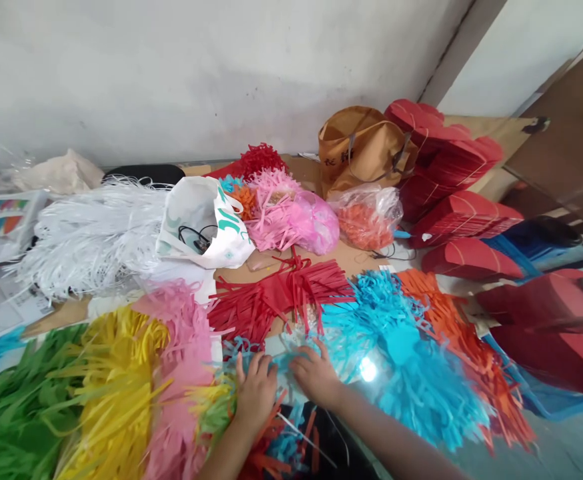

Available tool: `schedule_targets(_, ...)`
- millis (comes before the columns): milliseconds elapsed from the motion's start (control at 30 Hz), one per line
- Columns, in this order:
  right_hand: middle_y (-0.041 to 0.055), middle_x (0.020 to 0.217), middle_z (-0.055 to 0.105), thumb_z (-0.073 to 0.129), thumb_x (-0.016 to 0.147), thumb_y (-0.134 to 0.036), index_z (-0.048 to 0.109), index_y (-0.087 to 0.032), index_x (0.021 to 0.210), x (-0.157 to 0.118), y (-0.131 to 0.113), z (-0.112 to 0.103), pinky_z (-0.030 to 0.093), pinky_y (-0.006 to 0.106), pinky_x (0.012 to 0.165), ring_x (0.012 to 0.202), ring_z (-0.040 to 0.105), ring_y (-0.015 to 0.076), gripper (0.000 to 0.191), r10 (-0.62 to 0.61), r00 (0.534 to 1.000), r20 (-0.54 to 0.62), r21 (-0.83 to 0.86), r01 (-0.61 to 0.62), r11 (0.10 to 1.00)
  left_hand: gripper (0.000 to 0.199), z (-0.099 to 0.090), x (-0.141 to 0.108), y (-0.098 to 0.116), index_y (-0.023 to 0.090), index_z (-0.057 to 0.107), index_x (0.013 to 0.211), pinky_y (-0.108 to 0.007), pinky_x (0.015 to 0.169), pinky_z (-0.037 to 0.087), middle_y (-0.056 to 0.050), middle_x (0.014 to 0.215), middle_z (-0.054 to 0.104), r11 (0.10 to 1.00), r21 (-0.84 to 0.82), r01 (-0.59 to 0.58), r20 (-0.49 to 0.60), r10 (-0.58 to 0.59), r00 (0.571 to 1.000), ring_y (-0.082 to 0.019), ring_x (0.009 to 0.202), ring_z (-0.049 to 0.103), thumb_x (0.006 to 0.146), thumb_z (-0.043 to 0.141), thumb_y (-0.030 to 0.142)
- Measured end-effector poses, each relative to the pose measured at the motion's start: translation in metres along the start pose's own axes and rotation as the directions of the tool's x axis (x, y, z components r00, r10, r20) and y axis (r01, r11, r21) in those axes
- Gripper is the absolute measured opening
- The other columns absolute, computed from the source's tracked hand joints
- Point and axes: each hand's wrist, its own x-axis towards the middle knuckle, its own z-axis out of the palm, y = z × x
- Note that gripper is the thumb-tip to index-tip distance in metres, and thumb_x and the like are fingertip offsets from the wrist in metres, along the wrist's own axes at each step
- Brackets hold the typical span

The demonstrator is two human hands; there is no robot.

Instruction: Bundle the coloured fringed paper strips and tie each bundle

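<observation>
Head view, both hands [256, 390] on blue fringe [411, 360], red fringe [281, 293] behind

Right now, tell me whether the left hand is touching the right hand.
Apart. The head view shows the left hand and the right hand both resting on the blue fringed paper, with a strip of paper visible between them.

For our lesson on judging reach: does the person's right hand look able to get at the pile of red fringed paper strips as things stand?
Probably yes. The right hand rests on blue paper just below the red fringed strips, which lie uncovered on top of the table with nothing standing between them.
</observation>
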Motion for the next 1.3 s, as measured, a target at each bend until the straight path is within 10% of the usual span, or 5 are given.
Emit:
schedule_targets(200, -0.0049, 0.084, 0.07, 0.07, 0.085, -0.029, 0.07, -0.029, 0.085, -0.003, 0.022, 0.005, 0.016, 0.044, 0.108, 0.093, 0.056, 0.0176, 0.001, 0.14, 0.99, -0.033, 0.072, -0.137, 0.988, 0.018, -0.004, -0.009, -0.014, 0.03, 0.075, 0.092, -0.061, 0.119, 0.005, -0.003, 0.111, 0.073, 1.0, -0.029, -0.003, -0.071, 0.001, 0.998, -0.029, 0.117, 0.057, 0.085, 0.061, 0.02)
schedule_targets(500, -0.0017, 0.084, 0.065, 0.075, 0.08, -0.04, 0.071, -0.027, 0.071, 0.015, 0.016, -0.006, 0.022, 0.047, 0.105, 0.095, 0.052, 0.0205, 0.016, 0.433, 0.887, 0.162, 0.113, -0.452, 0.885, 0.023, -0.01, 0.0, -0.022, 0.028, 0.076, 0.073, -0.058, 0.111, 0.027, -0.004, 0.106, 0.072, 0.981, -0.062, 0.183, -0.062, -0.186, 0.981, -0.03, 0.112, 0.058, 0.09, 0.059, 0.029)
schedule_targets(833, 0.0022, 0.088, 0.067, 0.079, 0.073, -0.036, 0.067, -0.024, 0.085, 0.024, 0.005, 0.0, 0.026, 0.051, 0.104, 0.098, 0.054, 0.0261, 0.021, 0.525, 0.845, 0.104, -0.041, -0.523, 0.851, 0.024, -0.004, 0.01, -0.018, 0.023, 0.074, 0.074, -0.057, 0.108, 0.029, -0.006, 0.099, 0.073, 0.976, 0.0, 0.219, -0.066, -0.219, 0.973, -0.03, 0.107, 0.059, 0.091, 0.058, 0.031)
schedule_targets(1067, -0.0009, 0.128, 0.063, 0.065, 0.088, -0.03, 0.067, -0.027, 0.092, 0.011, 0.004, -0.001, 0.0, 0.057, 0.116, 0.129, 0.043, 0.0276, 0.005, 0.052, 0.995, 0.09, -0.041, -0.048, 0.998, 0.018, -0.001, 0.012, -0.012, 0.031, 0.074, 0.082, -0.053, 0.117, 0.019, -0.001, 0.106, 0.073, 0.998, -0.056, 0.011, -0.027, -0.012, 1.0, -0.026, 0.117, 0.058, 0.081, 0.064, 0.016)
schedule_targets(1300, -0.0042, 0.115, 0.069, 0.064, 0.09, -0.027, 0.07, -0.027, 0.074, 0.021, 0.011, 0.0, 0.006, 0.056, 0.119, 0.122, 0.048, 0.0235, 0.017, 0.063, 0.998, 0.021, -0.062, -0.061, 0.996, 0.014, -0.003, 0.014, 0.0, 0.022, 0.071, 0.087, -0.056, 0.12, 0.008, -0.008, 0.115, 0.071, 0.996, -0.047, -0.081, -0.001, 0.081, 0.997, -0.028, 0.121, 0.056, 0.078, 0.072, 0.032)
